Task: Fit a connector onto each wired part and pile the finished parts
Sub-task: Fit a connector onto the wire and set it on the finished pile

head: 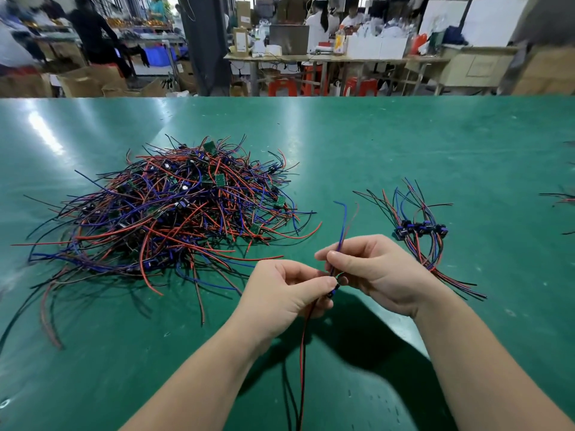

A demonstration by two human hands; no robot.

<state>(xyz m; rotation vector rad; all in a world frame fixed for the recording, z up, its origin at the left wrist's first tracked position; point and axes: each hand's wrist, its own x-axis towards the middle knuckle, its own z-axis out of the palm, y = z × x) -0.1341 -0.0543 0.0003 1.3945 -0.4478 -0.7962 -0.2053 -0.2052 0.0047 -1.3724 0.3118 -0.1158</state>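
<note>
Above the green table, both hands hold one wired part (336, 279), a small green board with a dark connector between the fingertips. My left hand (289, 293) pinches its lower end, and red and black wires (303, 353) hang down from there. My right hand (370, 269) pinches the upper end, where blue and red wires (342, 225) rise. A big tangled heap of wired parts (174, 213) lies to the left. To the right lies a small row of parts with blue connectors (420, 230), their wires fanned out.
The green table (404, 150) stretches wide around the two groups. A few more wires (560, 199) show at the right edge. Beyond the far table edge are workbenches, red stools, cardboard boxes and several people.
</note>
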